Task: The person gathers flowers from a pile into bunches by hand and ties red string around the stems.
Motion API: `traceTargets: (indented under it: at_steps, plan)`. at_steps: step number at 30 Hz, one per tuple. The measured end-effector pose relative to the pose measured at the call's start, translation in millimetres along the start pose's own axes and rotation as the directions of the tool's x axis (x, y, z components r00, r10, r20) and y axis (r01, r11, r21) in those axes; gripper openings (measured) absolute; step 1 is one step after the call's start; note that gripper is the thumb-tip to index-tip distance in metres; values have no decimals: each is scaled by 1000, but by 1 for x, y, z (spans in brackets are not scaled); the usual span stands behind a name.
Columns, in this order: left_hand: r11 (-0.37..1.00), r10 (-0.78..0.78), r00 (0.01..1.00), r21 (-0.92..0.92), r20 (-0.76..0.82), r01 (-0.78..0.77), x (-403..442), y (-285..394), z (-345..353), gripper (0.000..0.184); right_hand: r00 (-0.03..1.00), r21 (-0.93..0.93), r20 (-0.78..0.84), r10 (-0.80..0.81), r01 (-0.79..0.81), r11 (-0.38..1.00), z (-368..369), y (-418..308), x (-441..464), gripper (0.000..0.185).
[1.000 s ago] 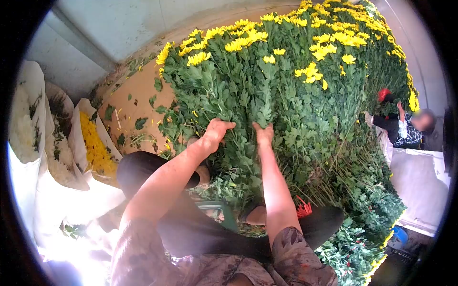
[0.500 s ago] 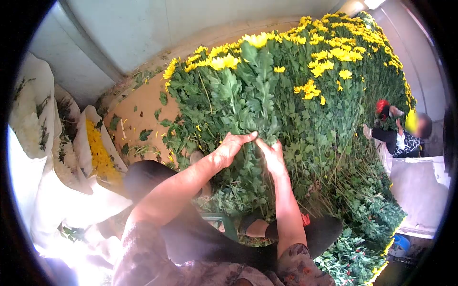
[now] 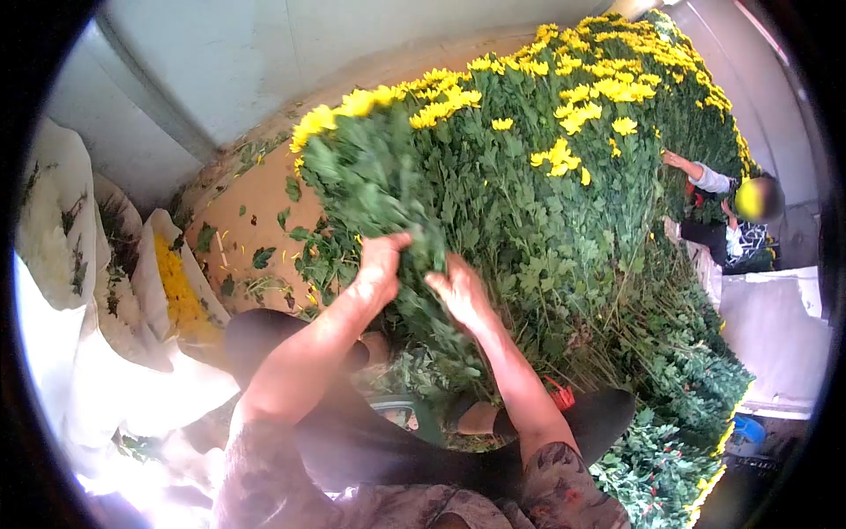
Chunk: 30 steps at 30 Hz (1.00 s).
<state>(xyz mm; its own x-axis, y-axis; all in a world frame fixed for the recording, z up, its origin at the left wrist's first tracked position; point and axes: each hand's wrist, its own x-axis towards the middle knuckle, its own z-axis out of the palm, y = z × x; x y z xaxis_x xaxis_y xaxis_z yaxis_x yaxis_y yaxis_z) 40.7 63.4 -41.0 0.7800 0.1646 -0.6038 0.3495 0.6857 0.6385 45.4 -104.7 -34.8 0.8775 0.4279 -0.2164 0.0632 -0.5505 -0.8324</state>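
A bunch of yellow flowers on leafy green stems (image 3: 374, 176) is held between my two hands, tilted with its blooms toward the upper left and smeared by motion. My left hand (image 3: 383, 264) is closed round the left side of its stems. On the right side, my right hand (image 3: 458, 291) grips the same bunch lower down, thumb pointing left. Behind and to the right stands a large pile of yellow flowers (image 3: 546, 212), blooms at the top and stems downward.
White sacks (image 3: 79, 335) with yellow petals (image 3: 181, 291) stand at the left. Loose leaves lie on the brown floor (image 3: 256, 194). A co-worker (image 3: 749, 220) sits at the far right by a pale board (image 3: 775, 344). Red ties (image 3: 560, 394) are near my knee.
The bunch has lifted and tilted to the left, and both my hands have moved left with it. The co-worker's arm now reaches toward the pile.
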Motion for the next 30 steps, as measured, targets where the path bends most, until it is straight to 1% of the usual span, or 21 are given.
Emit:
traceTargets:
  at_steps: [1, 2, 3, 5, 7, 8, 10, 11, 13, 14, 16, 17, 19, 21, 22, 23, 25, 27, 28, 29, 30]
  plan:
    - [998, -22, 996, -56, -87, 17, -1, 12, -4, 20, 999, 87, 0, 37, -37, 995, 1, 3, 8, 53]
    - [975, -5, 988, -221, -156, -30, 5, 15, -11, 19, 948, -101, -302, -102, 75, 992, 14, 60, 33, 64]
    - [959, 46, 985, -269, -163, -90, 20, 9, -27, 19, 911, -341, -408, -58, -93, 935, 17, 75, 44, 74]
    - [967, -6, 974, -248, -225, -52, 7, 24, -22, 24, 947, -417, -252, 200, -293, 860, 29, 94, 53, 77]
    - [977, 10, 961, -203, -277, -69, 15, 13, -27, 29, 947, -420, -158, 279, -320, 849, 32, 96, 53, 84]
    - [973, 30, 967, -212, -252, -86, 15, 9, -27, 32, 895, -149, -148, 420, -440, 886, 18, 77, 54, 81]
    - [979, 16, 972, -196, -233, -63, 10, 13, -21, 31, 844, -121, -440, 305, -392, 912, 23, 126, 62, 60]
    - [983, -2, 978, -180, -210, -36, 8, 16, -17, 30, 878, -32, -427, 216, -254, 967, 8, 141, 61, 52]
    - [981, -22, 982, -191, -188, -14, 5, 16, -11, 26, 893, 187, -288, 347, -302, 935, -29, 84, 43, 50]
    - [981, -69, 987, -189, -144, 41, 7, 13, -11, 25, 836, 158, -357, 417, -386, 909, -39, 77, 38, 45]
    - [973, -157, 985, -184, -75, 141, 2, 20, -5, 25, 843, 287, -429, 325, -214, 934, -50, 70, 32, 35]
    - [980, -199, 975, -50, -95, 195, -9, 29, 2, 31, 828, 291, -427, 363, -255, 922, -55, 58, 22, 29]
    - [975, -183, 983, -127, -7, 180, -9, 25, 4, 33, 761, 43, -644, 79, -67, 997, -59, 74, 26, 25]
    - [977, -145, 989, -157, 13, 145, -6, 17, 3, 32, 663, -125, -746, -60, -50, 991, -62, 71, 21, 22]
    - [977, -106, 994, -182, 25, 108, -7, 19, 3, 30, 613, -124, -782, -116, 29, 992, -61, 64, 23, 20]
    - [974, -139, 990, -182, 9, 138, -11, 21, 4, 32, 691, -3, -721, -58, 80, 997, -62, 57, 15, 17]
    - [967, -165, 985, -189, 42, 170, -9, 20, 2, 33, 690, 191, -723, 44, 139, 972, -56, 32, 6, 15]
    - [965, -166, 985, -198, 49, 172, -9, 21, 4, 33, 743, 349, -619, 253, -29, 937, -47, 12, -6, 18]
    - [962, -173, 984, -205, 53, 180, -10, 21, 5, 34, 750, 225, -650, 120, 39, 974, -36, 11, -4, 28]
    - [962, -170, 984, -205, 59, 179, -11, 21, 6, 34, 821, 220, -557, 130, -5, 976, -30, 9, -9, 38]
    - [955, -177, 979, -223, 99, 195, -13, 20, 6, 35, 872, 114, -458, 171, -134, 984, -23, 15, -14, 41]
